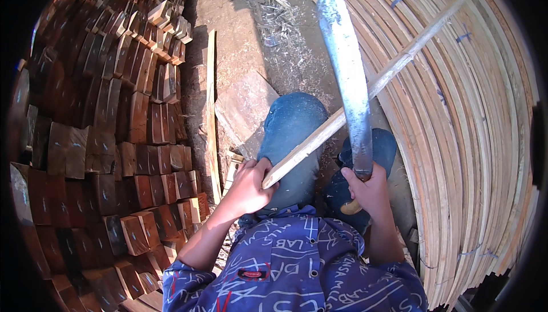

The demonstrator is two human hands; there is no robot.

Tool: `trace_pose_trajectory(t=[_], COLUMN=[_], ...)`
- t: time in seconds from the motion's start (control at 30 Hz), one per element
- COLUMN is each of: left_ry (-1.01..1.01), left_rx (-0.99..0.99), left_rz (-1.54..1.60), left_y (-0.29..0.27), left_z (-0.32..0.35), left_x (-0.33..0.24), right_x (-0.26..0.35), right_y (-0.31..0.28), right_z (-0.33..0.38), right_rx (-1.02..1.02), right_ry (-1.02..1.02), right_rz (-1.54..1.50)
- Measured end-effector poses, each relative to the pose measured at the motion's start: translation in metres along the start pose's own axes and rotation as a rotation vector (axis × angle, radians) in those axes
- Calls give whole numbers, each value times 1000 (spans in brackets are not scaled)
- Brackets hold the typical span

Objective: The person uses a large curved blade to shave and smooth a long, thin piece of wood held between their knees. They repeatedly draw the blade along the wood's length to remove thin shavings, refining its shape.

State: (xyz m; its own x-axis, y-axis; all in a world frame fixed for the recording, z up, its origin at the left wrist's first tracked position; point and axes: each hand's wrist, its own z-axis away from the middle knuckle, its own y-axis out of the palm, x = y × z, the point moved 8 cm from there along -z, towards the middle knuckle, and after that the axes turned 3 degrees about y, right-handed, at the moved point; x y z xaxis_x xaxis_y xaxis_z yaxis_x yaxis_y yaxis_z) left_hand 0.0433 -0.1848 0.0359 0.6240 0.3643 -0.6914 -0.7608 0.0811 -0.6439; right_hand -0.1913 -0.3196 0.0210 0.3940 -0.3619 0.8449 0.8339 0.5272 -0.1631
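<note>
At 3 o'clock stands our largest boundary, the bundle of thin strips (485, 141), curving from 12 to 5 o'clock. At 9 o'clock the stacked dark blocks (103, 129) wall off the other side. Between them a narrow lane of bare ground (240, 38) littered with shavings runs toward 12 o'clock; we judge this the only open room for a swing.

We hold the long wooden stick (365, 89) slanted from centre up to 1 o'clock, its near end clamped in the left hand (248, 186) above the knee in blue trousers (291, 129). The right hand (368, 189) is closed around the handle of the machete (348, 78), blade raised toward 12 o'clock and crossing over the stick.

In our judgement the cut should run away from the left hand and knee, with short strokes kept inside the lane, clear of the strips at 3 o'clock.
</note>
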Motion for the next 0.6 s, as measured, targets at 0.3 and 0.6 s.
trace_pose_trajectory(t=[0.3, 0.6], left_ry=[-27, -41], left_rx=[9, 40], left_rz=[13, 22], left_y=[-3, 1], left_z=[0, -3], left_x=[0, 3], right_x=[-12, 21], right_y=[11, 5], right_z=[5, -9], right_rx=[123, -20], right_ry=[43, -117], right_rz=[-16, -40])
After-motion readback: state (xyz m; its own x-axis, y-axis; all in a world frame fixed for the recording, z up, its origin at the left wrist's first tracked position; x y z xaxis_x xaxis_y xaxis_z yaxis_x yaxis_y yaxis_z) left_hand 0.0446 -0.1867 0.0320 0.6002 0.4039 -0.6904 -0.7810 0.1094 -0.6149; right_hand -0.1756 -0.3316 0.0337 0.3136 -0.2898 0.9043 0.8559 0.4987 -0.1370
